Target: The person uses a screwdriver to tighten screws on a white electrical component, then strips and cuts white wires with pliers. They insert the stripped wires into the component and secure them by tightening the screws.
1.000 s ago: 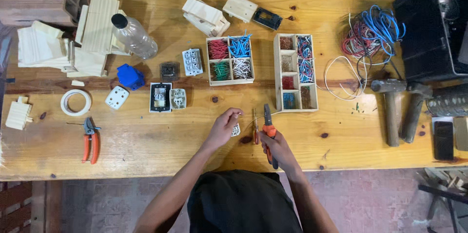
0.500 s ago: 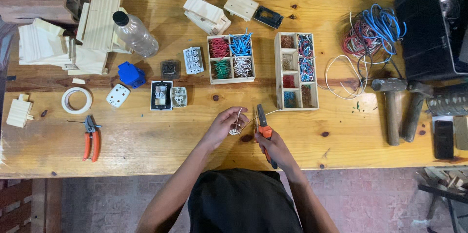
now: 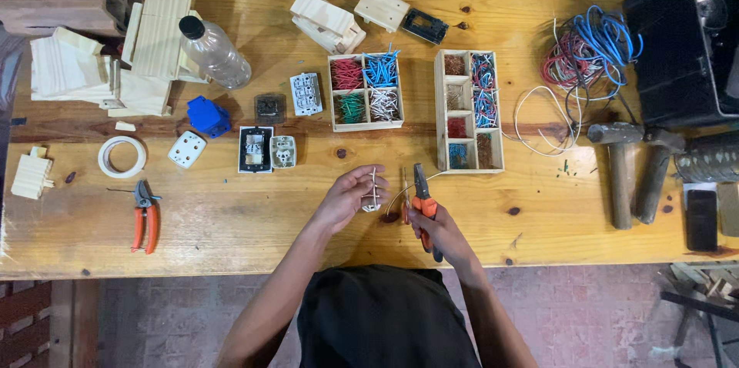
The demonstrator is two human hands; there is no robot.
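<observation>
White wire (image 3: 374,185) stands pinched in the left hand (image 3: 350,197), just above the near edge of the wooden workbench (image 3: 231,237), with the fingers curled closed around it and around a small white piece that I cannot make out; a thin pale strand curves from there across to the right hand (image 3: 440,235), which is wrapped tight round the handles of a pair of orange-handled pliers (image 3: 421,202), the dark nose pointing away from the person and standing just beside the wire, though whether the nose bites on the strand I cannot tell. Just beyond the hands a small wooden tray (image 3: 366,92) holds red, blue, green and white wire pieces in four compartments, and beside it on the right a taller divided box (image 3: 469,110) holds more sorted bits. Left of the tray lie a white socket insert (image 3: 305,93), a black-framed socket (image 3: 255,149) and a blue plastic part (image 3: 207,116). Further left sit a roll of white tape (image 3: 122,156) and a second pair of red-handled cutters (image 3: 144,215), well apart from the hands. A clear plastic bottle (image 3: 215,51) lies on its side near stacked pale wood blocks (image 3: 154,37). On the right, a tangle of blue and red cable (image 3: 593,48) lies above two hammers (image 3: 635,172)
</observation>
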